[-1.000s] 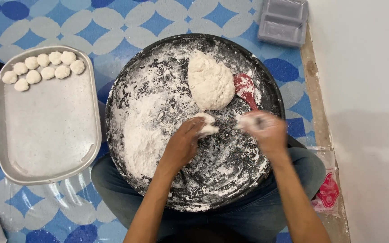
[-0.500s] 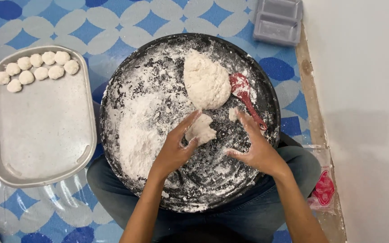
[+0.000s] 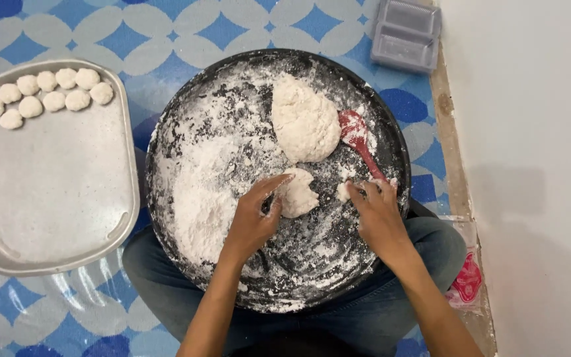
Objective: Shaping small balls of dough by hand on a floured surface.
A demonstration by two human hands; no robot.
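While both hands work inside the round black pan [image 3: 391,132], its dark metal shows only in streaks under a rough, patchy coat of white flour. Left hand [image 3: 254,218]: fingers curved and partly spread, fingertips pressed against the left edge of a small dough piece [image 3: 299,193], a soft, lumpy, matte white lump lying near the pan's middle. Right hand [image 3: 378,215]: fingers bunched together over a smaller dough bit [image 3: 343,191] at the pan's right side; whether it pinches the bit or only touches it cannot be told. A large dough mass [image 3: 305,120], egg-shaped and uneven, sits in the upper half of the pan. Just right of it lies a red spoon [image 3: 358,135], flour-dusted, its handle end hidden by the right hand. A loose flour heap [image 3: 199,198] fills the pan's left part.

Left of the pan, a rounded rectangular metal tray [image 3: 54,198], cut off at the frame edge, carries small dough balls [image 3: 47,92] in two rows at its far end. Beyond the pan's upper right, a grey plastic container [image 3: 406,33] is partly cropped. The pan's near rim rests over blue-trousered legs [image 3: 166,284].
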